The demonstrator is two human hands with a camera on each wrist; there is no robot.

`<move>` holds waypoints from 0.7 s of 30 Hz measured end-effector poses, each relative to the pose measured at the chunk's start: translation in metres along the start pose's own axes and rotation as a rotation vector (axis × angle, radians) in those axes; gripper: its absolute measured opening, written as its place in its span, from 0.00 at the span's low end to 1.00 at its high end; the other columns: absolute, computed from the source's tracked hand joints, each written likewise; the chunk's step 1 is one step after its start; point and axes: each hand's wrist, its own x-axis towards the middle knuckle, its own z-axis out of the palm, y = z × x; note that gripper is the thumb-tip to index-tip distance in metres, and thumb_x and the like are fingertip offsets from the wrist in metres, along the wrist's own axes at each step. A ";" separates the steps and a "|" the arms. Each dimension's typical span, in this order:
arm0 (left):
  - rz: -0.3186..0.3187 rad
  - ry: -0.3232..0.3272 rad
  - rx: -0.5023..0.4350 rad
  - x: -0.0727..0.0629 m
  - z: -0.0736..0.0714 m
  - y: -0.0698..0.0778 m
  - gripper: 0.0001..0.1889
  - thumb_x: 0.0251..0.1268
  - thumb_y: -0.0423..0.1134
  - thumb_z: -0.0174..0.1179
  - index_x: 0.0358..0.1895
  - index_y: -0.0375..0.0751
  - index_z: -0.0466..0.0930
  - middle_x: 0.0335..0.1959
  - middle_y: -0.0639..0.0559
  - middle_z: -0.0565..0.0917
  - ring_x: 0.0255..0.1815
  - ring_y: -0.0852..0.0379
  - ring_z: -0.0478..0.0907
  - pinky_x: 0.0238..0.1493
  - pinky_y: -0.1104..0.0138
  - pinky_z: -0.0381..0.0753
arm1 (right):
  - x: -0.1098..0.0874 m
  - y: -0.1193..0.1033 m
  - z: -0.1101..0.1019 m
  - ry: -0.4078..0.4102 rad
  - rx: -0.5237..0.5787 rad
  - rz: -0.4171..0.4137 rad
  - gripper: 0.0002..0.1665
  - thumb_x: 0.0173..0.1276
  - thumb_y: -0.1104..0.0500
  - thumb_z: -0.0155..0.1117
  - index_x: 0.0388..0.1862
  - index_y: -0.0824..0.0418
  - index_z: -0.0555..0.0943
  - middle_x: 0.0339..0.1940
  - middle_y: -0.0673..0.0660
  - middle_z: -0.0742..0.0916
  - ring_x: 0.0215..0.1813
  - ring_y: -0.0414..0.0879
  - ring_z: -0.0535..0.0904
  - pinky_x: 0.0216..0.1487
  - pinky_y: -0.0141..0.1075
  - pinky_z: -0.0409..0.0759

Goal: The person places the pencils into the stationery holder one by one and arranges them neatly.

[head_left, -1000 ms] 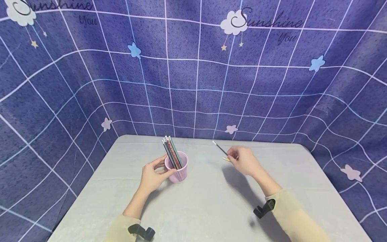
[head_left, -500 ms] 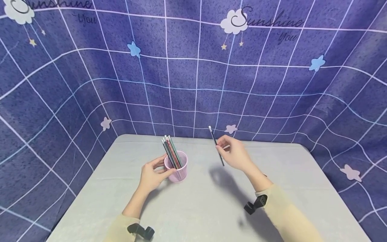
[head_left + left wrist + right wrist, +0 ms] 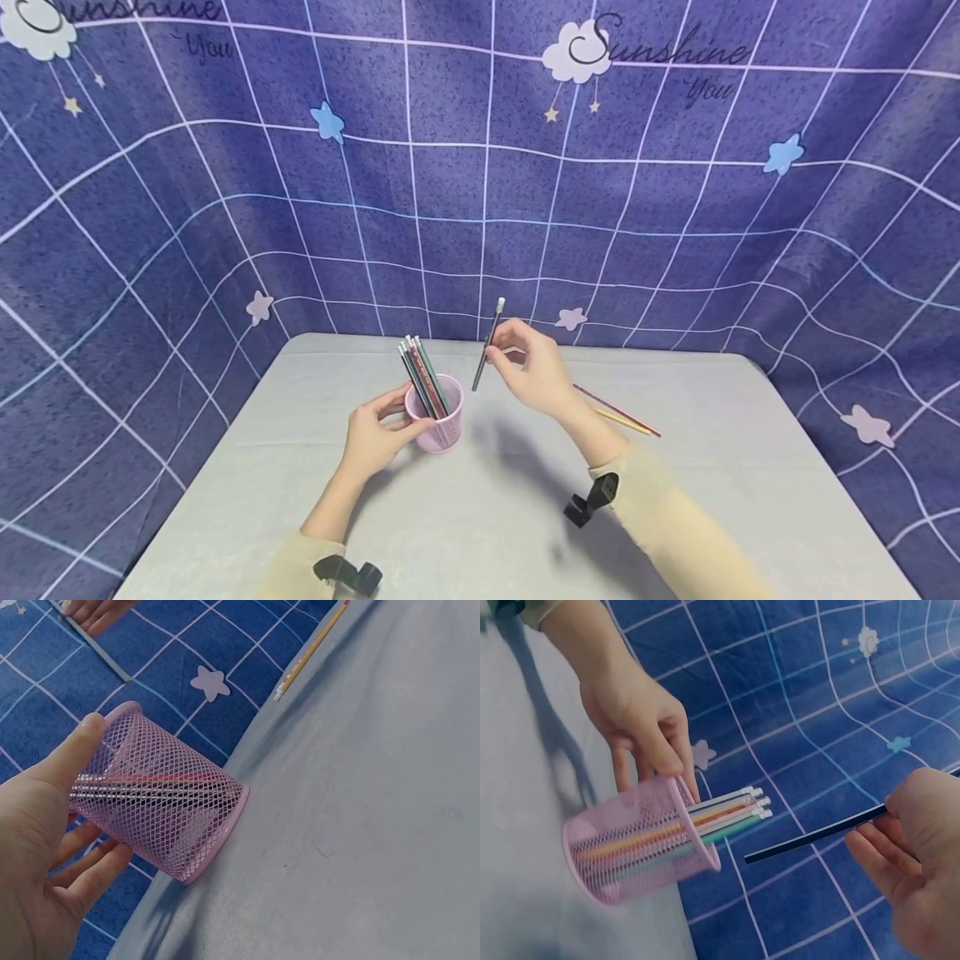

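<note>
A pink mesh pencil cup (image 3: pixel 442 435) stands on the table with several pencils (image 3: pixel 423 377) leaning to its left side, white eraser ends up. My left hand (image 3: pixel 373 437) holds the cup by its left side, thumb at the near rim, as the left wrist view also shows of the cup (image 3: pixel 161 795). Above the table, right of the cup, my right hand (image 3: pixel 531 367) pinches a dark pencil (image 3: pixel 480 367), eraser end up and lower end tilted toward the cup. In the right wrist view this pencil (image 3: pixel 810 837) is apart from the rim.
A red pencil (image 3: pixel 626 412) and a yellow pencil (image 3: pixel 626 423) lie on the grey table (image 3: pixel 465 533), partly behind the right forearm. A purple grid-patterned curtain (image 3: pixel 450 183) surrounds the table's back and sides. Each sleeve carries a black wrist camera (image 3: pixel 592 498).
My right hand has lifted the dark pencil off the table and carried it left toward the cup, turning it more upright. The red and yellow pencils came into view. My left hand stays on the cup.
</note>
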 end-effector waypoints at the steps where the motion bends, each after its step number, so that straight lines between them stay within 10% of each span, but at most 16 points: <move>1: 0.003 0.000 0.002 0.000 0.000 0.000 0.37 0.48 0.33 0.86 0.65 0.30 0.83 0.52 0.31 0.90 0.53 0.34 0.90 0.50 0.54 0.95 | 0.001 0.000 0.003 0.000 0.001 -0.002 0.05 0.75 0.66 0.68 0.45 0.64 0.81 0.43 0.61 0.91 0.50 0.55 0.91 0.54 0.43 0.96; 21: 0.009 -0.002 0.012 -0.001 -0.001 0.001 0.36 0.50 0.33 0.85 0.66 0.31 0.82 0.52 0.31 0.90 0.54 0.33 0.89 0.50 0.54 0.95 | 0.014 0.026 0.053 -0.102 -0.180 -0.036 0.03 0.71 0.66 0.69 0.41 0.63 0.83 0.35 0.57 0.91 0.36 0.45 0.88 0.42 0.33 0.94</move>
